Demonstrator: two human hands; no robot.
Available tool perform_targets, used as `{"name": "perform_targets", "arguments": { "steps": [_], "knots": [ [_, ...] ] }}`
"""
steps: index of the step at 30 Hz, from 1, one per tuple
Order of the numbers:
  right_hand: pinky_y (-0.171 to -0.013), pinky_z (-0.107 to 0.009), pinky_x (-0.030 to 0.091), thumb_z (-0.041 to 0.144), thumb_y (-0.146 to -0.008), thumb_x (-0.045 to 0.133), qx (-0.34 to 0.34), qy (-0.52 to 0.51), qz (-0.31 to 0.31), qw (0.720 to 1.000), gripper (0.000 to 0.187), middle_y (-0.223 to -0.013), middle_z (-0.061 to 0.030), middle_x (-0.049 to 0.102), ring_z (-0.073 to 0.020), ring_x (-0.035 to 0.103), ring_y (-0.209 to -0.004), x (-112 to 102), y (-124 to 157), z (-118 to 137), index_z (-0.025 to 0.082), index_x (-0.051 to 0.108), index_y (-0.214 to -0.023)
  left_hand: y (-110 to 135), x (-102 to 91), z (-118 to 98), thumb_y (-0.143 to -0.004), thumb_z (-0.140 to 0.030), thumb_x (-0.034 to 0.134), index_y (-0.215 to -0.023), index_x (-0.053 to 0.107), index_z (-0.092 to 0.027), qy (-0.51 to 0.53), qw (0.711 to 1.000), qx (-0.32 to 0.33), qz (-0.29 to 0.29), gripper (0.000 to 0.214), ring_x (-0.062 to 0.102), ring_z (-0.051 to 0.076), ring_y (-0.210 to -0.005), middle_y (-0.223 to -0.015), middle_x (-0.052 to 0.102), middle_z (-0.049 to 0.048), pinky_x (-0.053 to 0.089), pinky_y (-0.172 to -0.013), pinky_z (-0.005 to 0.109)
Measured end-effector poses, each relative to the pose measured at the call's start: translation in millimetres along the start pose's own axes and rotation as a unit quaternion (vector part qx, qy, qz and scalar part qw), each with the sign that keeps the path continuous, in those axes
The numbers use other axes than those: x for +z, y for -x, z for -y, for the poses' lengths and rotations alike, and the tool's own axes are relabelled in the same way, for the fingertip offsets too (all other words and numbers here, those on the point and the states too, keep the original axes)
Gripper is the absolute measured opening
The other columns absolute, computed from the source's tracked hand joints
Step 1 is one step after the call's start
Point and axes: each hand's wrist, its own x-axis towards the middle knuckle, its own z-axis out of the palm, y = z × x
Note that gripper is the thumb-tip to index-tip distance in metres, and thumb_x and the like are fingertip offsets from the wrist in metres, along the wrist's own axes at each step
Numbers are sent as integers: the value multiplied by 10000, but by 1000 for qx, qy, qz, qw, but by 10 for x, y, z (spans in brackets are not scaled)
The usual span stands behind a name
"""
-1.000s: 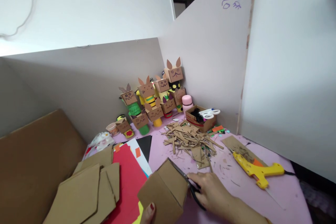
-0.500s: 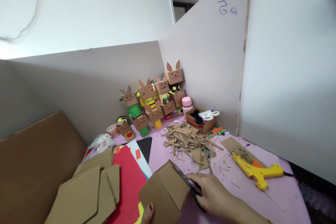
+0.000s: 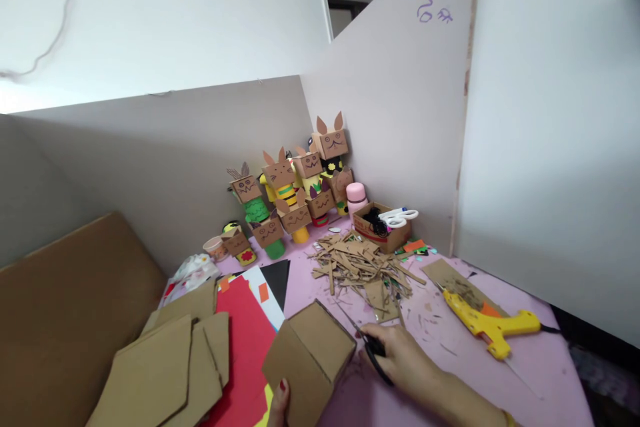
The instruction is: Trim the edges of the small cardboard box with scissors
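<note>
A small cardboard box (image 3: 305, 367) is gripped by my left hand (image 3: 279, 407), whose thumb presses on its lower left side; the other fingers are hidden behind it. My right hand (image 3: 400, 357) is closed around the handles of black scissors (image 3: 373, 350). Their blades point up and left, just off the box's right edge. Beyond the blades lies a heap of cut cardboard strips (image 3: 357, 263) on the pink tabletop (image 3: 425, 373).
At left are stacked cardboard sheets (image 3: 145, 373) and red paper (image 3: 245, 347). A yellow glue gun (image 3: 485, 327) lies on the right. Cardboard animal figures (image 3: 280, 177), a pink bottle (image 3: 356, 197) and a small box (image 3: 383, 237) with white scissors (image 3: 399, 217) stand at the back.
The scissors have come away from the box's upper right edge, where they lay before. The box has tilted and shifted slightly left in my left hand.
</note>
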Motion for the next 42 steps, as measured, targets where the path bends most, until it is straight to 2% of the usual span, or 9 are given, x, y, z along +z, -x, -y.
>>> {"name": "perform_targets", "arguments": {
  "steps": [3, 8, 14, 18, 23, 29, 35, 37, 42],
  "knots": [
    [-608, -201, 392, 218, -736, 558, 7, -3, 0, 1000, 254, -799, -33, 713, -172, 621, -716, -6, -2, 16, 173, 663, -963, 30, 37, -50, -657, -292, 756, -1254, 579, -275, 33, 999, 4, 7, 623, 568, 339, -1167, -984, 770, 51, 459, -984, 478],
    [-580, -208, 359, 261, -727, 578, -7, 17, 8, 1000, 161, -738, 1, 694, -165, 601, -671, -23, 74, 113, 212, 661, -856, 50, 36, -90, -684, -269, 735, -1305, 524, -273, 29, 1000, 6, -4, 656, 620, 340, -1093, -1006, 765, 56, 498, -937, 483],
    [-577, -243, 304, 254, -733, 554, -13, 75, -1, 997, 93, -709, -2, 677, -179, 597, -677, -108, 116, 154, 239, 630, -784, -76, -74, 16, -626, -217, 776, -1328, 496, -259, 10, 1000, -7, -5, 757, 609, 365, -1101, -1020, 759, 82, 486, -948, 490],
    [-562, -261, 275, 255, -759, 528, -4, 108, 1, 994, 111, -730, -17, 686, -186, 607, -671, -111, 109, 121, 241, 628, -803, -206, -224, 71, -602, -259, 799, -1280, 549, -259, 27, 1000, -6, 1, 723, 606, 358, -1105, -928, 781, 62, 483, -954, 475],
    [-563, -275, 258, 226, -758, 512, 0, 142, 6, 990, 151, -760, -33, 706, -202, 628, -703, -98, 108, 82, 240, 634, -846, -255, -325, 93, -580, -173, 816, -1220, 594, -304, 38, 999, 16, -25, 690, 615, 287, -1110, -726, 784, -13, 479, -969, 378],
    [-559, -277, 255, 149, -696, 515, 1, 159, 18, 987, 209, -798, -38, 728, -205, 643, -711, -88, 92, 52, 238, 633, -843, -185, -236, 62, -614, -207, 797, -1153, 658, -268, 57, 998, -18, 21, 561, 652, 322, -1041, -748, 788, 18, 469, -982, 430],
    [-572, -260, 285, 141, -682, 511, 0, 151, 25, 988, 209, -813, -34, 742, -203, 655, -749, -91, 85, 33, 241, 637, -815, -223, -258, 69, -605, -199, 793, -1286, 546, -265, 65, 997, -11, 28, 727, 724, 275, -848, -770, 790, 8, 495, -951, 390],
    [-580, -256, 297, 138, -688, 496, 3, 148, 22, 989, 216, -818, -39, 741, -203, 656, -757, -102, 82, 34, 237, 639, -815, -251, -284, 74, -623, -183, 784, -1280, 551, -261, 58, 998, -4, 23, 701, 732, 261, -798, -775, 790, 11, 506, -934, 387],
    [-585, -242, 317, 135, -706, 462, -1, 142, 23, 990, 228, -793, -24, 729, -189, 647, -738, -135, 81, 31, 241, 632, -814, -271, -308, 78, -673, -146, 742, -1282, 547, -281, 39, 999, 16, 14, 653, 700, 287, -932, -860, 788, 21, 499, -942, 429]
  ]
}}
